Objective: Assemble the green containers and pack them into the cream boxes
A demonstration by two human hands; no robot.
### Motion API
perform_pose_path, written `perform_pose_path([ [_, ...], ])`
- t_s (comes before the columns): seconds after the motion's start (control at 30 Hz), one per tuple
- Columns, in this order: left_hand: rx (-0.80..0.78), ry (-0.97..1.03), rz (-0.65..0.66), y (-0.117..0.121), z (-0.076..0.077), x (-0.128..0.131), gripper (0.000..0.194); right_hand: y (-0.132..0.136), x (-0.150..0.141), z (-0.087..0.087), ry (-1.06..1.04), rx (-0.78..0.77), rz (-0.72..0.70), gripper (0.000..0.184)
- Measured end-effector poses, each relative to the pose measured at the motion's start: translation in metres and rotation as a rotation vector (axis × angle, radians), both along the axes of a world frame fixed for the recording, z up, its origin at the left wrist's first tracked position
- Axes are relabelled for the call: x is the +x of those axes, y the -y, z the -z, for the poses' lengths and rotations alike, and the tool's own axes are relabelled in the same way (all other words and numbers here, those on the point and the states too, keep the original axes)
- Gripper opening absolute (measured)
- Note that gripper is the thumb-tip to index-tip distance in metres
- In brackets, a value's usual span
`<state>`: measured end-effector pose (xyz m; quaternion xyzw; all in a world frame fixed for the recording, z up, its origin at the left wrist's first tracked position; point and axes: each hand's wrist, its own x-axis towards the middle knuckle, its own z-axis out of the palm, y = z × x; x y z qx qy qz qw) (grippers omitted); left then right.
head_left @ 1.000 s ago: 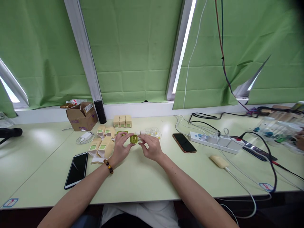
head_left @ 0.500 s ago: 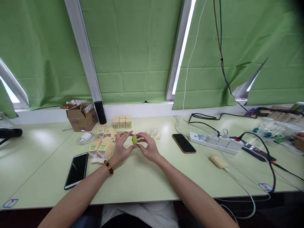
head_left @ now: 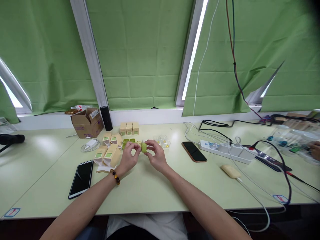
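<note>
Both hands meet over the pale green table [head_left: 150, 190]. My right hand [head_left: 156, 155] pinches a small green case [head_left: 143, 147] between thumb and fingers. My left hand [head_left: 128, 157], with a beaded bracelet on its wrist, is curled right beside the case, its fingertips at the case's left side. Just behind lie more small green pieces [head_left: 128, 141] and a clear plastic tray [head_left: 162, 140]. Tan cartons with green labels [head_left: 107, 154] lie to the left of my left hand.
A black phone [head_left: 81, 178] lies at front left, a second phone [head_left: 194, 151] at right. A cardboard box [head_left: 86, 122], a black cylinder [head_left: 106, 118] and stacked tan boxes [head_left: 129, 128] stand at the back. A power strip [head_left: 225, 149] with cables and a beige mouse-like device [head_left: 230, 171] occupy the right. Another person's hand [head_left: 315, 149] shows at far right.
The green case has been turned in my fingers and now sits in my right hand's pinch. My left hand has curled closed beside it. Both hands stay in the same spot.
</note>
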<state>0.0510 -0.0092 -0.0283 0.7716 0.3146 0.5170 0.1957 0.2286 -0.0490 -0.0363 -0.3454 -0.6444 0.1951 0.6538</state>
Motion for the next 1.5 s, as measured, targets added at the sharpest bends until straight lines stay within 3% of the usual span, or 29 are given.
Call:
perform_pose_path([
  [0.23, 0.000, 0.003, -0.009, 0.002, -0.004, 0.002, 0.020, -0.003, 0.000, 0.003, -0.005, 0.026, -0.009, 0.037],
  [0.7, -0.008, 0.048, -0.088, -0.007, -0.002, -0.003, 0.030, -0.003, 0.001, -0.003, -0.156, -0.130, -0.024, 0.039],
  [0.87, -0.029, 0.076, -0.155, -0.011, 0.001, -0.008, 0.017, -0.006, 0.008, 0.000, -0.121, -0.126, 0.039, 0.038],
  [0.93, 0.036, 0.040, -0.123, -0.009, 0.000, -0.008, 0.020, -0.007, 0.009, 0.001, -0.077, -0.085, 0.075, 0.037],
  [1.13, 0.224, -0.140, -0.007, 0.000, -0.001, -0.006, 0.053, -0.005, 0.008, 0.005, 0.241, 0.168, 0.168, 0.049],
  [1.23, 0.272, -0.167, 0.009, 0.001, -0.001, -0.006, 0.052, -0.004, 0.008, 0.005, 0.377, 0.285, 0.191, 0.051],
  [1.5, 0.320, -0.163, 0.016, -0.003, -0.001, -0.007, 0.046, -0.005, 0.017, 0.001, 0.559, 0.469, 0.279, 0.031],
])
